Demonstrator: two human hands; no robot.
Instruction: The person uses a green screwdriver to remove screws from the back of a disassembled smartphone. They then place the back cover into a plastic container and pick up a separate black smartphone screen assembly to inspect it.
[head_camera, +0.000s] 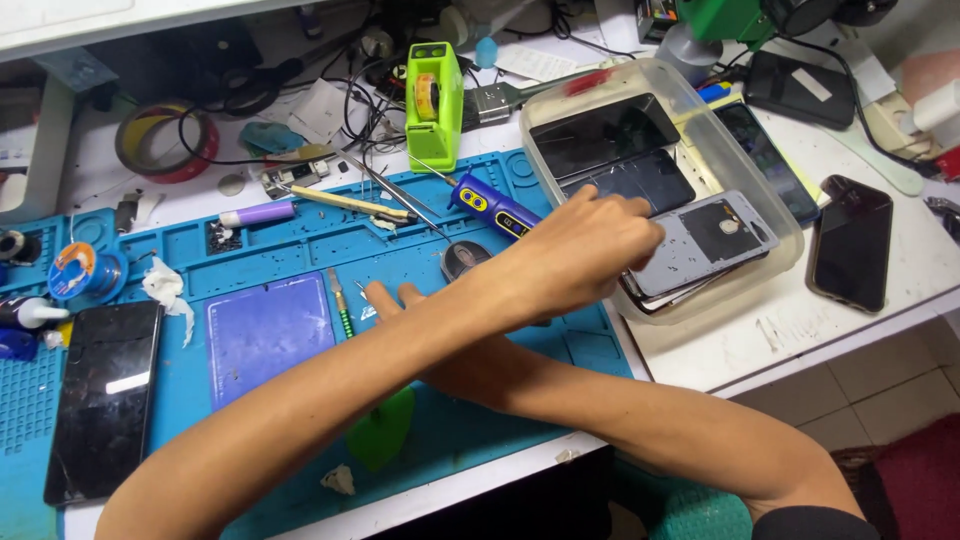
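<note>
Head view: my arms cross. My left hand (580, 250) reaches into the clear plastic tub (790, 225), fingers curled over the grey phone back (700, 245); grip unclear. My right hand (395, 300) lies flat, open, on the blue mat (280, 250).

At a cluttered repair bench, a work mat (300, 260) covers the left half, with a phone (100, 400) lying on its left edge and tweezers (385, 190) near its back. Behind the mat stands a tape dispenser (433, 100). To the right sits a plastic tray (790, 240) holding stacked phones, the crossed left hand (580, 255) reaching into it. Another handset (850, 242) lies right of the tray.
</note>
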